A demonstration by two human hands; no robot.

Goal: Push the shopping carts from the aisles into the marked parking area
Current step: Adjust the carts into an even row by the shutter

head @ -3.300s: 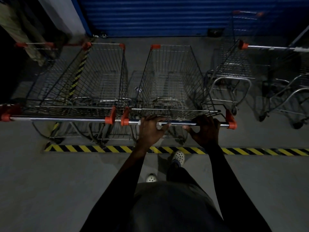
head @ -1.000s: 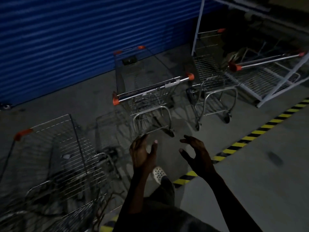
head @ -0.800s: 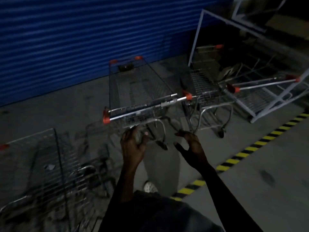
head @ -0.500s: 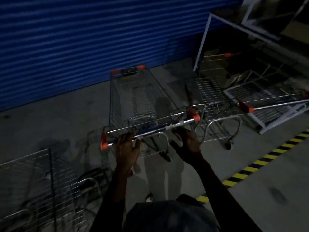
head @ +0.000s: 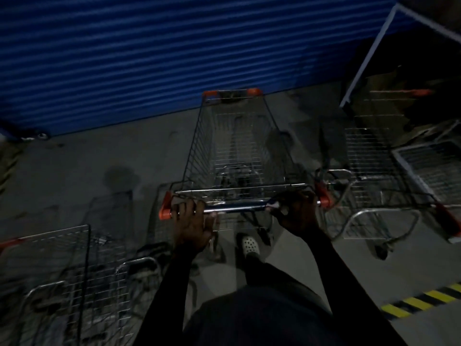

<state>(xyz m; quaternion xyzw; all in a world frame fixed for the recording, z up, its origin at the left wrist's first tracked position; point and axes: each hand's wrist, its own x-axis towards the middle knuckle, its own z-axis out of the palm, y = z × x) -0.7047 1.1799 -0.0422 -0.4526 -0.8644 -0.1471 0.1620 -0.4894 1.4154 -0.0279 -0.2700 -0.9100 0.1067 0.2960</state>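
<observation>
A wire shopping cart [head: 237, 146] with orange corner caps stands straight ahead of me, its nose toward the blue shutter. My left hand [head: 192, 221] grips the left end of its chrome handle bar [head: 237, 206]. My right hand [head: 298, 213] grips the bar's right end, beside the orange end cap. The yellow-and-black floor stripe [head: 421, 302] lies behind me at the lower right.
A parked cart [head: 62, 270] stands close at my lower left. Another cart [head: 374, 181] sits just right of mine, with a white metal frame [head: 366, 56] and a wire panel beyond it. The blue roller shutter [head: 149, 58] closes off the far side. Bare concrete lies between the carts.
After letting go of the earlier cart I turned right and stepped toward this one. Both hands, held free and apart a second ago, now grip its handle bar.
</observation>
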